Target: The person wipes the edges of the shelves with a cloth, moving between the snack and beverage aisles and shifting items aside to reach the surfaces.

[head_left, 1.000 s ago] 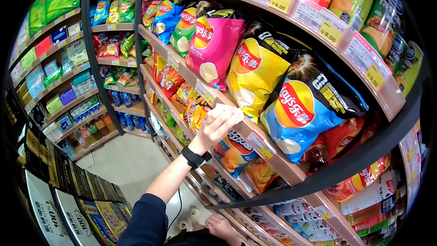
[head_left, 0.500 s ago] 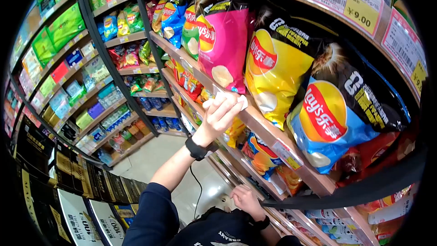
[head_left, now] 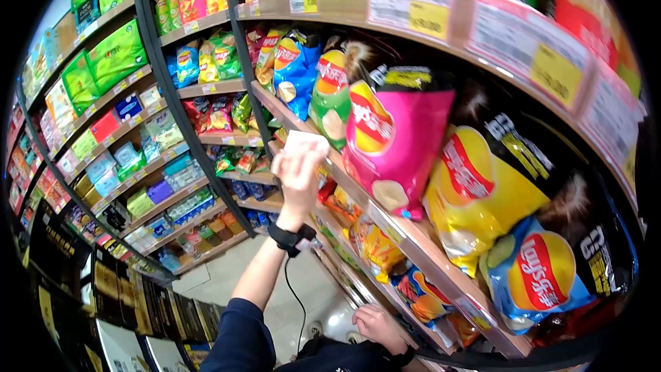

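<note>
**Cloth pressed to the shelf edge**

Your right hand (head_left: 377, 325) sits lowest and nearest you, by the bottom shelves, close to your dark top; its fingers look loosely curled, and you cannot tell from this view whether they touch or hold anything.

Your left hand (head_left: 297, 169) is raised on an outstretched arm, a black wristband (head_left: 288, 238) around the wrist. Its fingers (head_left: 303, 160) are folded narrowly around a white cloth (head_left: 305, 142), which is bunched into a small pad and sticks out above your fingertips. The cloth looks clean, pale and softly creased. It rests against the front edge of the wooden shelf (head_left: 413, 238), at the spot just past your fingertips.

Right beside your fingers, on the shelf above the cloth, stands a green chip bag (head_left: 329, 100), and next to it the big pink chip bag (head_left: 392, 141) leans forward over the edge. A blue chip bag (head_left: 296, 69) stands just beyond your fingers. Farther along from the pink one hang a yellow chip bag (head_left: 482, 196) and a blue-and-black chip bag (head_left: 551, 269). Yellow price tags (head_left: 430, 17) line the shelf overhead.
</note>
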A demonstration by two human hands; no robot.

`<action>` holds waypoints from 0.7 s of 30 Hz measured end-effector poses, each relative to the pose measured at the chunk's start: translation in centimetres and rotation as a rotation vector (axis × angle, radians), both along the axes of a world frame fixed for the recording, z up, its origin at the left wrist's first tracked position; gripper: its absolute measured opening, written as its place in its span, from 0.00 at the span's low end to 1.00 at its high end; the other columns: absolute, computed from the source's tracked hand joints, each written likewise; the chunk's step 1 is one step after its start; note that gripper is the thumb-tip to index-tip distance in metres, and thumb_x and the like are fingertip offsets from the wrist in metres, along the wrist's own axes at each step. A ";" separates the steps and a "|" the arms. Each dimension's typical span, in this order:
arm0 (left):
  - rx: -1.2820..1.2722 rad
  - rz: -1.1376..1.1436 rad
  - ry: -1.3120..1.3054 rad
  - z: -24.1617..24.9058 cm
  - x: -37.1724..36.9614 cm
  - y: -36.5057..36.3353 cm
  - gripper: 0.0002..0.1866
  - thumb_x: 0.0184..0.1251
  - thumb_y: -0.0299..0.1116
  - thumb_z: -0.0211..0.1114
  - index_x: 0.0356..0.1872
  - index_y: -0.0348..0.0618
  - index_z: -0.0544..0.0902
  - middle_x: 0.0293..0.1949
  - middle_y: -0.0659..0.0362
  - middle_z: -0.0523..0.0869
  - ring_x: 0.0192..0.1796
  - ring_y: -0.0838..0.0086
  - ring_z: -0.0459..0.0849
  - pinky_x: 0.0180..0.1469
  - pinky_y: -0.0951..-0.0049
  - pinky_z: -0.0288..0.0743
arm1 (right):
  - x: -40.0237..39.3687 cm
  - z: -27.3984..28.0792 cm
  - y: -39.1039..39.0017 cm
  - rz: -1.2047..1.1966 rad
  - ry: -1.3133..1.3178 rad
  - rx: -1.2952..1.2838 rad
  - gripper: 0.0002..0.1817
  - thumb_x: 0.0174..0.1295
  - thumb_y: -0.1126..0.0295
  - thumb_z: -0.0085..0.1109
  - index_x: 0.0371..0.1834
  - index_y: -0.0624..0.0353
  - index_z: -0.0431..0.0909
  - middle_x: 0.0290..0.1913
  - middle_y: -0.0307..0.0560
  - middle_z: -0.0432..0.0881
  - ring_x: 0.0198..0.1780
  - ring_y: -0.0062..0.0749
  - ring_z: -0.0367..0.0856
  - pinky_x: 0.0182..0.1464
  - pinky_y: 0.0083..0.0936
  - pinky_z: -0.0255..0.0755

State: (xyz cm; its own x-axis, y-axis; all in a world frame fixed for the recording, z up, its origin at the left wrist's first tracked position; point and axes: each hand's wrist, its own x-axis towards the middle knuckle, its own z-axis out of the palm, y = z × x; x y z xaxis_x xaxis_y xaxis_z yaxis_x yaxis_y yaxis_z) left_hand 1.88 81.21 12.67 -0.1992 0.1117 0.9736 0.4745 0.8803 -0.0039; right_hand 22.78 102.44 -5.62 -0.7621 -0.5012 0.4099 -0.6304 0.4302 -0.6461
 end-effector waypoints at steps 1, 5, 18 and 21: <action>-0.022 -0.061 -0.024 -0.4 -0.6 0.2 0.18 0.46 0.17 0.57 0.41 0.42 0.82 0.44 0.58 0.82 0.53 0.65 0.78 0.59 0.64 0.60 | -1.1 -0.3 -0.5 -0.009 0.037 0.028 0.03 0.47 0.78 0.54 0.22 0.58 0.72 0.25 0.45 0.75 0.31 0.42 0.76 0.38 0.33 0.71; 0.061 -0.349 0.124 -0.9 -3.9 -0.2 0.16 0.44 0.17 0.59 0.37 0.39 0.82 0.40 0.55 0.82 0.47 0.61 0.80 0.55 0.58 0.72 | -2.9 -1.2 -3.4 -0.072 0.053 0.054 0.03 0.47 0.77 0.54 0.22 0.56 0.72 0.25 0.44 0.75 0.31 0.41 0.76 0.38 0.32 0.71; 0.056 -0.420 0.177 -0.9 -11.6 -6.2 0.14 0.44 0.23 0.60 0.36 0.47 0.83 0.37 0.61 0.83 0.40 0.67 0.79 0.46 0.66 0.68 | -6.6 -1.7 -12.9 -0.078 -0.032 0.092 0.03 0.47 0.77 0.55 0.24 0.55 0.73 0.25 0.43 0.75 0.32 0.39 0.77 0.39 0.30 0.71; 0.050 -0.425 0.204 -1.0 -12.7 -6.7 0.14 0.44 0.22 0.59 0.35 0.48 0.83 0.37 0.62 0.83 0.40 0.68 0.79 0.45 0.66 0.68 | -7.2 -2.6 -13.5 -0.084 -0.038 0.104 0.03 0.47 0.75 0.55 0.25 0.54 0.74 0.25 0.42 0.75 0.32 0.39 0.77 0.39 0.30 0.71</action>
State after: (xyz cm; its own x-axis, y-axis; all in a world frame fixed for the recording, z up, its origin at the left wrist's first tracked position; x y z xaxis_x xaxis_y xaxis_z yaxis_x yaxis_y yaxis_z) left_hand -10.81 74.55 11.72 0.0500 0.0938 0.9943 0.7865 0.6099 -0.0970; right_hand 15.58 88.90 -8.19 -0.8170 -0.4734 0.3292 -0.5654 0.5460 -0.6182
